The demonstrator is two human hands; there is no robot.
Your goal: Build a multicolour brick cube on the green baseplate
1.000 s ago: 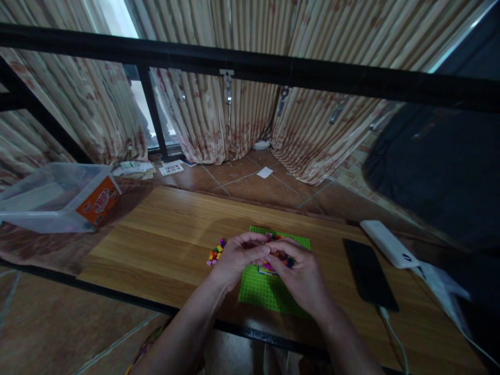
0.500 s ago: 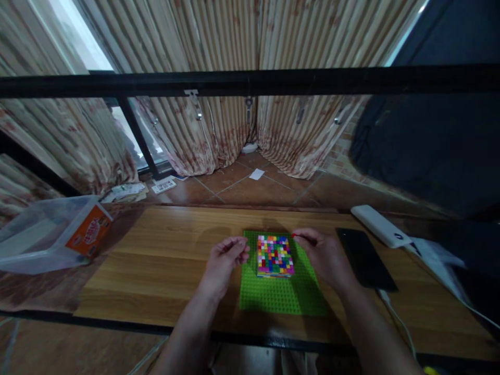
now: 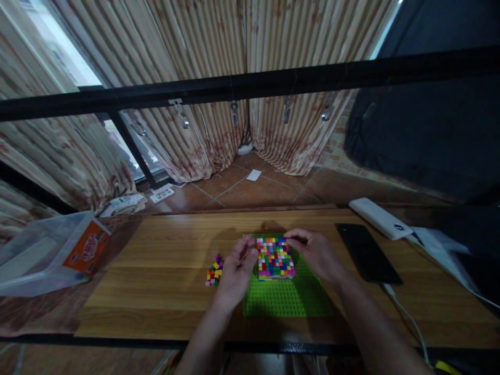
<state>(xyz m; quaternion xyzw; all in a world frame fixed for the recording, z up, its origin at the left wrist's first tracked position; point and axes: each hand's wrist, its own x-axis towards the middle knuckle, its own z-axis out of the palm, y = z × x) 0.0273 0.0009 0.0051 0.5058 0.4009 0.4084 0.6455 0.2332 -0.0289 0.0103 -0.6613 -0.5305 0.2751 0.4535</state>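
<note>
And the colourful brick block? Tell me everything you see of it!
The colourful brick block is low and boxy, built of many small plastic-looking bricks: red, yellow, blue, green, white, pink and more. It sits flat on the far part of the green baseplate. The right hand is at its far right corner, the left hand by its left side; touch is unclear.

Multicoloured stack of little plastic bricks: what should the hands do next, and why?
Perhaps the right hand should gently press down the small red plastic brick at the far right corner of the stack: that hand's fingertips are right there, and the left hand is close to the stack's left side.
</note>
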